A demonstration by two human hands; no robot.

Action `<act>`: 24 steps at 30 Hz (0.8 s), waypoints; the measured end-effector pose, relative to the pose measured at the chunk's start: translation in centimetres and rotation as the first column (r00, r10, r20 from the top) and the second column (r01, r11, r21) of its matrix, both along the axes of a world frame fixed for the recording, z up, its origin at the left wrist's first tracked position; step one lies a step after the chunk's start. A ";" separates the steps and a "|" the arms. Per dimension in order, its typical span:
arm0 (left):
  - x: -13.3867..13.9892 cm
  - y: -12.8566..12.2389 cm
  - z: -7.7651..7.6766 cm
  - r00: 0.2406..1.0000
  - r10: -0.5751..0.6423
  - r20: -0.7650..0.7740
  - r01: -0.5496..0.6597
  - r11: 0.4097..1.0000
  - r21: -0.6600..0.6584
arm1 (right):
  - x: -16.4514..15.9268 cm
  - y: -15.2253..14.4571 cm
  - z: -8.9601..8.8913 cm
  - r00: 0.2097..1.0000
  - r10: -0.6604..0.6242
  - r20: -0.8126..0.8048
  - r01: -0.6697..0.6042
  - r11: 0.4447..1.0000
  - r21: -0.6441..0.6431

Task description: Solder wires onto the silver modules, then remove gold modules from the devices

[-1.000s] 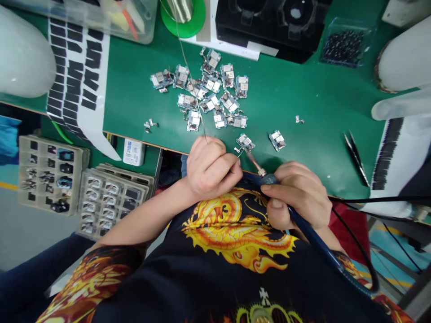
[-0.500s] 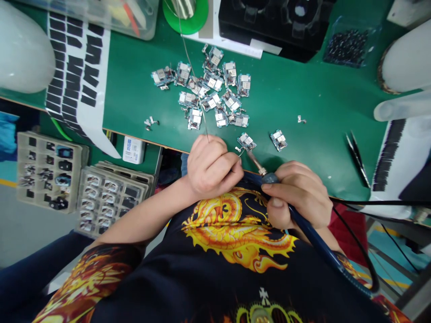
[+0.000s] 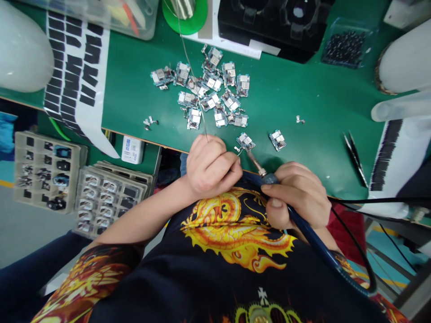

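My right hand (image 3: 298,193) is closed around the grip of a soldering iron (image 3: 258,167). The iron's tip meets the lower edge of a small circuit board (image 3: 245,141) near the table's front edge. A short end of solder wire (image 3: 188,62) pokes out of my closed left hand (image 3: 213,163) toward that tip; the rest runs up to a green spool (image 3: 186,18). A small metal part (image 3: 237,148) lies at the board's left corner. To the right lies a single circuit board (image 3: 277,140), and several more boards (image 3: 211,101) are grouped beyond my left hand.
Tweezers (image 3: 355,159) and a small metal piece (image 3: 300,120) lie on the green table at right. Strips of black pieces (image 3: 63,67) are at left. A black box (image 3: 272,27) and a tray of black parts (image 3: 346,47) stand at the back. Compartment boxes (image 3: 49,172) sit lower left.
Both hands, the iron and the solder wire hold nearly the same place. The whole view has shifted very slightly.
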State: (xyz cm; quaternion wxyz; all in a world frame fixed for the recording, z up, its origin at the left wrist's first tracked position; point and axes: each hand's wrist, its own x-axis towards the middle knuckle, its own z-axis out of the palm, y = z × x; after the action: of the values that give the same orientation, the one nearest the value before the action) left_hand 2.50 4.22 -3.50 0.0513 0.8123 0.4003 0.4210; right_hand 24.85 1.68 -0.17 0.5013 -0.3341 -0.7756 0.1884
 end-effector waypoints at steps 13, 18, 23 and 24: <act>0.2 0.0 0.0 1.000 0.003 0.021 -0.003 1.000 0.009 | -0.1 -0.1 0.1 0.999 -0.005 -0.037 0.005 1.000 0.002; 0.2 0.0 0.0 1.000 0.003 0.015 -0.003 1.000 0.000 | -0.2 0.0 0.0 0.999 -0.007 -0.033 0.007 1.000 0.003; 0.2 0.0 0.1 1.000 -0.001 0.005 0.001 1.000 -0.002 | -0.3 0.1 0.0 0.999 -0.005 -0.032 0.005 1.000 0.018; 0.2 0.0 0.2 1.000 -0.001 0.006 0.001 1.000 0.000 | -0.3 0.1 0.0 0.999 -0.009 -0.032 0.010 1.000 0.018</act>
State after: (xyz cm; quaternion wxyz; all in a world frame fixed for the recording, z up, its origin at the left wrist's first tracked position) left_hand 2.67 4.23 -3.35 0.0527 0.8112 0.4000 0.4233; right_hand 24.53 1.78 -0.22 0.5175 -0.3303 -0.7675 0.1844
